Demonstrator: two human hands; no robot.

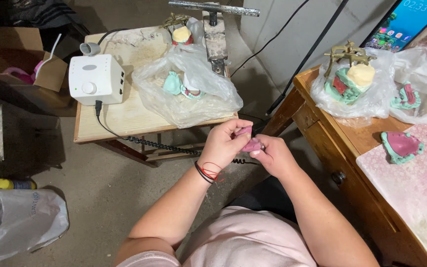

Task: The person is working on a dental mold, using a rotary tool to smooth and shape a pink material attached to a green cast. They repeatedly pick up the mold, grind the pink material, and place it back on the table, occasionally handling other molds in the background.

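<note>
Nearest the camera, two bare forearms rise from a pale pink shirt [253, 240] and meet above the concrete floor [100, 188]. The left hand [223, 143], with black and red cords around its wrist, has its fingers curled closed about the upper end of a small pink wax piece [249, 141]; the right hand [271, 155] pinches the lower end of the same piece between thumb and bent fingers, so both hands grip it between the two tables. What the piece is in detail cannot be told, as the fingers cover most of it. At lower left lies a clear plastic bag [16, 222] with a yellow object just behind it. To the right stands a wooden desk [332, 143] with a drawer knob; on its flowered pink cover rests a green-and-pink dental cast [401, 146], and farther back a white bag holds a brass articulator [349, 71] with cast models. To the left, a small wooden table [124, 116] carries a white control box [96, 79] with a coiled black cable [164, 145], a clear bag of green casts [189, 86], and a second articulator at its far edge. A cardboard box [11, 54] stands beyond at far left, and a lit screen [406, 20] at far right.
</note>
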